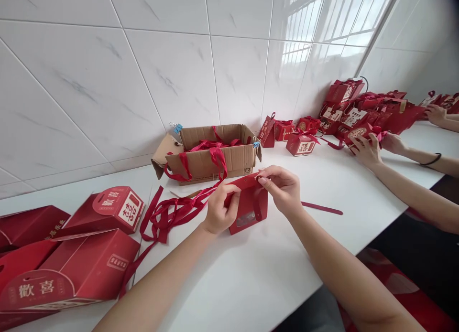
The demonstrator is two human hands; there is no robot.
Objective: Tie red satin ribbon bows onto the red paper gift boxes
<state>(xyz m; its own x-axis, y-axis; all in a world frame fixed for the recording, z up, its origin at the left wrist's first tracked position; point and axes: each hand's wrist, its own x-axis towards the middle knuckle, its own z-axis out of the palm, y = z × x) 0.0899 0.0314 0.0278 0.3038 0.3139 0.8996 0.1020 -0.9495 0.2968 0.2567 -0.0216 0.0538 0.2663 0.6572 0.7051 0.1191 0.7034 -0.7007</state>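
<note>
- Head view: the person's left hand [220, 208] has a narrow grip, its thumb and fingers pinching the upper left part of a small red box [244, 202].
- The right hand [283, 191] has also a narrow grip, closed at the upper right corner of this same box; which small part lies between the fingertips, I cannot tell.
- The small red box is between the two hands, above the near part of the white surface [258, 279], and shows a clear window [245, 219] low on its front.
- To the right of the right wrist, a flat red strip [324, 208] lies on the surface.
- Behind the hands stands an open cardboard carton [233, 163] with red ribbons inside; two blue clips [256, 144] are fixed on its edges, and some ribbon hangs over its front.
- A loose heap of red ribbon [175, 210] lies left of the left hand.
- At the far left, several larger red boxes [103, 262] are close together, with pale characters printed on them.
- Along the tiled wall [172, 74], at the right, are many decorated red boxes [333, 112], some stacked.
- Near these, a co-worker's hands [369, 150] hold a red box with a bow; farther away another person's hand [435, 114] is visible.
</note>
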